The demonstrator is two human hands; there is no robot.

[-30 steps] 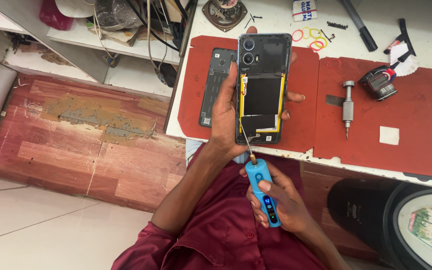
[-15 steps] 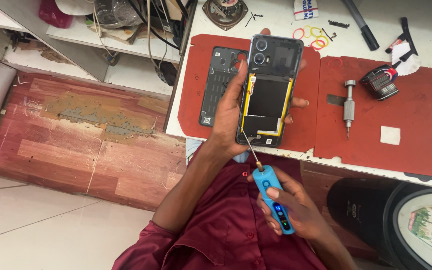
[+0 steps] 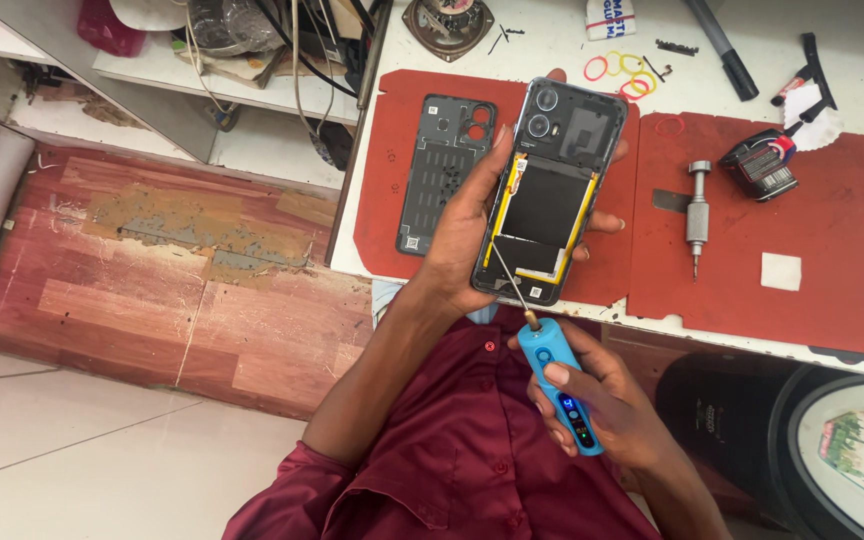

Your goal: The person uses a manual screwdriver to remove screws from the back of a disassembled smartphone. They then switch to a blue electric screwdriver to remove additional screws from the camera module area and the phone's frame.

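Far to the left of the opened phone lies a worn reddish wooden floor panel (image 3: pixel 172 290), with pale floor tiles below it. Nearer the phone, on the left part of the red work mat (image 3: pixel 392 200), rests the phone's detached dark back cover (image 3: pixel 444 170), inner side up, just left of the phone and partly hidden by the thumb.

The left hand (image 3: pixel 462 235) is closed around the opened phone (image 3: pixel 550 190), thumb along its left edge and fingertips showing at its right edge. The phone is held above the mat with its back exposed: camera rings at the top, a black battery framed by yellow strips in the middle.

Below the phone's lower edge, the right hand (image 3: pixel 602 405) is wrapped around a blue electric screwdriver (image 3: pixel 560 385), one finger lying across its body. Its thin metal bit slants up and left to the phone's lower left part, where the tip touches the phone.

Right of the phone, on a second red mat, a small silver manual screwdriver (image 3: pixel 697 212) lies upright, and beyond it a small black and red block (image 3: pixel 762 170). Above the phone, on the white tabletop (image 3: pixel 852 60), sit coloured rubber bands (image 3: pixel 620 72) and a black marker (image 3: pixel 722 45).
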